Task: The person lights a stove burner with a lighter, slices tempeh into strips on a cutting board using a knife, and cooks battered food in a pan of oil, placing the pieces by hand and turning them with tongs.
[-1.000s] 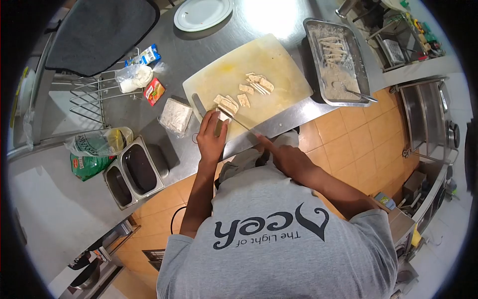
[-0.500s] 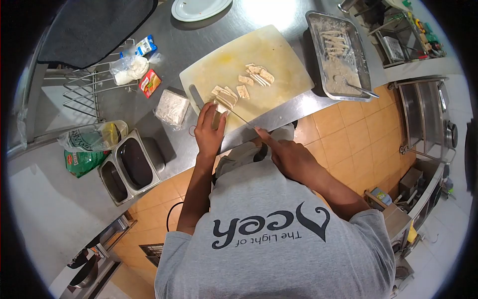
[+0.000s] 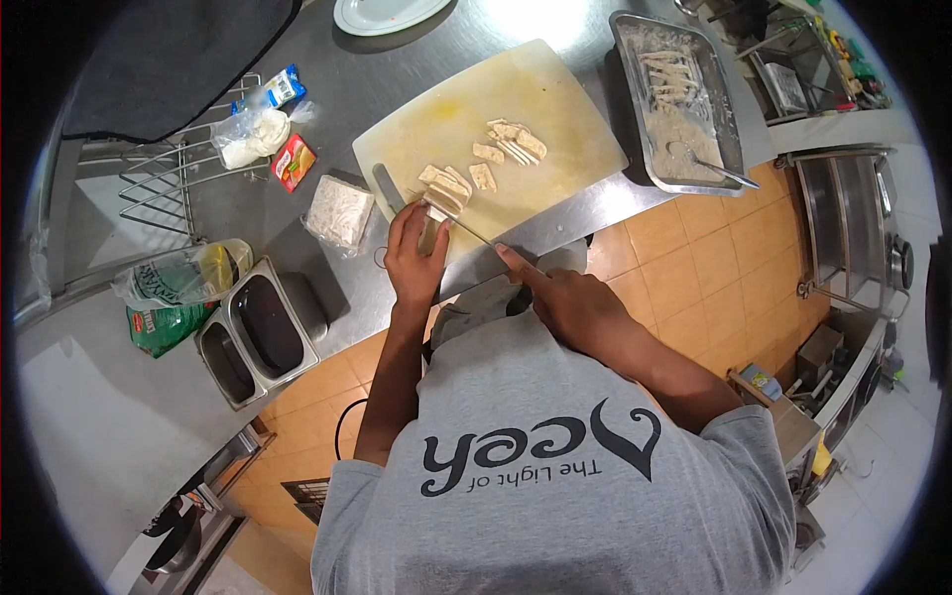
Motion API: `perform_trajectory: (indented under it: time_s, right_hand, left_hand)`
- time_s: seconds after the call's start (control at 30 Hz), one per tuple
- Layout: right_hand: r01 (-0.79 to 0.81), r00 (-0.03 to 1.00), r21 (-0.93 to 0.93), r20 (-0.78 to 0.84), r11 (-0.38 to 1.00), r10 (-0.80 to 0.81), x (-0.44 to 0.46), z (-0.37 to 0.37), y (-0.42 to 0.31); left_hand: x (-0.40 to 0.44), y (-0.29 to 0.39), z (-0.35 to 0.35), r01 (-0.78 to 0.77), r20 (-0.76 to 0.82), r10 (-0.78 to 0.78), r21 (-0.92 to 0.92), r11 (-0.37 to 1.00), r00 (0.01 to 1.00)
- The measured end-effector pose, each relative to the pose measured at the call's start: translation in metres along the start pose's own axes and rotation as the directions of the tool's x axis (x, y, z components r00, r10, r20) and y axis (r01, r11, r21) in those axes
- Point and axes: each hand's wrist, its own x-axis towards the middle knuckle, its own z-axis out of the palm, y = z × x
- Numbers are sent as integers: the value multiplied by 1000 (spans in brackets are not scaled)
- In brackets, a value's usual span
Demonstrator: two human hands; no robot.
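Observation:
My left hand (image 3: 414, 266) is closed with its fingertips on a small block of tempeh (image 3: 429, 236) near the front left corner of the white cutting board (image 3: 565, 109). In my right hand (image 3: 580, 307) is a knife (image 3: 466, 229), its blade lying across the block beside my left fingertips. The grip on its handle is partly hidden by my fingers. Just beyond the blade lean several cut tempeh slices (image 3: 446, 184). Farther right on the board lie two single pieces (image 3: 483, 177) and a cluster of slices (image 3: 518, 142).
A metal tray (image 3: 729, 99) with coated strips and a spoon (image 3: 719, 175) stands right of the board. On the left are a plastic-wrapped pale block (image 3: 339, 215), a red packet (image 3: 294, 163), a wire rack (image 3: 159, 188) and metal containers (image 3: 312, 349). A white plate (image 3: 392, 15) is behind.
My right hand and the knife have shifted slightly left and away from my body, with the blade now closer to my left fingertips. My left hand stays on the block.

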Motion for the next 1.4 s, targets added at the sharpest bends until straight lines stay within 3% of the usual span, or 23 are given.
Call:
perform_trajectory:
  time_s: [0.3,0.5,0.7,0.8,0.9,1.1,1.2,1.4]
  right_hand:
    - [32,999,-35,-24,999,-33,1,4,3]
    - [-13,995,-63,99,998,19,5,-4,2]
    - [-45,993,-23,105,999,47,7,-4,2]
    - [9,1000,1,13,1000,-9,5,0,5]
    - [-28,991,-66,125,997,36,5,-12,-2]
    - [-40,989,-52,140,998,47,7,-13,-2]
    - [-24,1000,-21,17,999,24,6,2,6]
    - [-67,993,-45,89,997,71,12,5,6]
  left_hand:
    - [-3,-7,2,32,20,-31,-27,999,999]
    - [-2,0,1,50,18,-49,-27,998,999]
    - [-2,-1,3,27,6,-27,-36,999,1000]
    - [-3,0,2,57,17,-56,-47,997,998]
    - [-3,1,2,64,23,-63,-43,997,998]
    - [-2,2,2,89,29,-87,-57,994,996]
    - [-4,1,4,88,22,-87,-48,995,996]
    - [-2,3,3,93,27,-92,-33,995,995]
